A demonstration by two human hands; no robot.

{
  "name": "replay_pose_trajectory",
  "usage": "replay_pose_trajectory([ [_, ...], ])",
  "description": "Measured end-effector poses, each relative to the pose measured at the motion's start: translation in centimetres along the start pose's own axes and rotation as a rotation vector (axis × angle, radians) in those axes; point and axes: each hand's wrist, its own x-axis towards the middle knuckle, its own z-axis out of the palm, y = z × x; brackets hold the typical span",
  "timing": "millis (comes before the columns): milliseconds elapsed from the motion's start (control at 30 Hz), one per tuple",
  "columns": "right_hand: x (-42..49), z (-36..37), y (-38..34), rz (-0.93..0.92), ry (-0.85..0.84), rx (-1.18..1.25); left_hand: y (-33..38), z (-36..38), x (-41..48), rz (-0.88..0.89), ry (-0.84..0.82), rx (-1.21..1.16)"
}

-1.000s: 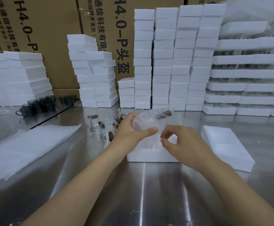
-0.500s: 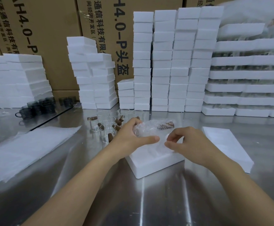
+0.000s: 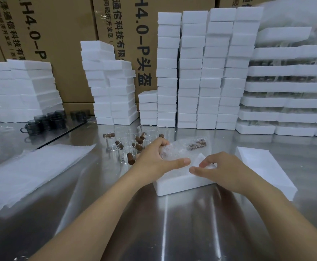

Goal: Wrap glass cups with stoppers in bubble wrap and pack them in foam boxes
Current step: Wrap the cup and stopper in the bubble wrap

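1. Looking down at a steel table (image 3: pixel 172 232) here, with both bare forearms reaching in from the bottom.
2. Gripping the bubble-wrapped cup (image 3: pixel 179 150) with the left hand (image 3: pixel 154 161): fingers curled over the bundle's left end, thumb stretched out straight along its near side and pointing right.
3. Holding it on its side, with the brown stopper (image 3: pixel 197 145) showing through the wrap at the far right end, well clear of every finger.
4. Got it right over the far part of the open foam box (image 3: pixel 180 184). Honestly can't tell whether it's resting in the box or hanging just above it.
5. Resting the right hand (image 3: pixel 223 170) on the box's right side, fingers bent, thumb and forefinger tips narrow and nearly meeting, just beside the bundle's near edge. Can't tell if pinching a scrap of wrap or only touching foam.
6. Also a flat foam slab (image 3: pixel 263 166) just right of the box, partly behind the right wrist.
7. Unwrapped glass cups (image 3: pixel 124 143) with brown stoppers, clustered just behind and left of the left knuckles.
8. Stack of bubble wrap sheets (image 3: pixel 31 172) lying flat, well off to the left.
9. At the back: foam box stacks (image 3: pixel 201 72), cardboard cartons (image 3: pixel 50 34) behind them, some dark cups (image 3: pixel 44 121) far left.
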Motion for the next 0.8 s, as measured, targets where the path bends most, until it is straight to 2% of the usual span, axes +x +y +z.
replay_pose_trajectory([
  [233,0.1,0.1,0.4,-0.016,-0.054,-0.039,-0.5,-0.7,0.1,0.035,0.012,0.138],
  [400,0.3,0.4,0.5,-0.021,-0.015,-0.086,0.1,-1.3,0.1,-0.005,-0.034,0.305],
  [600,0.5,0.4,0.6,-0.016,-0.014,-0.108,-0.3,-1.8,0.2,-0.015,-0.095,0.329],
  [800,0.3,0.4,0.5,-0.018,-0.022,-0.121,-0.3,-1.5,0.1,0.042,-0.098,0.187],
])
